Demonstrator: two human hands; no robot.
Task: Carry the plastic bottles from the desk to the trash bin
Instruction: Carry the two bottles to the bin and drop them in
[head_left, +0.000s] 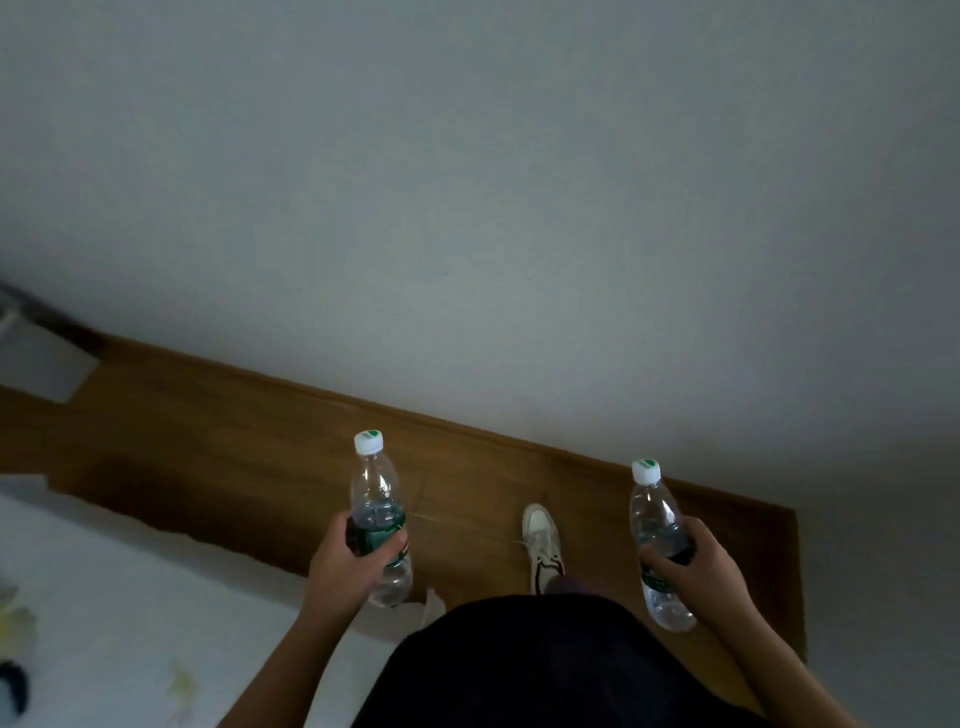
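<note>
Carry step — left hand (347, 564) and right hand (698, 564) each wrapped around a bottle (378, 512); bin unseen — find it next.

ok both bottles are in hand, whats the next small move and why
Probably keep walking and look around for the bin. The left hand grips one bottle, the right hand the other bottle, both capped, but only wall and wood floor show ahead; no bin is in view.
</note>
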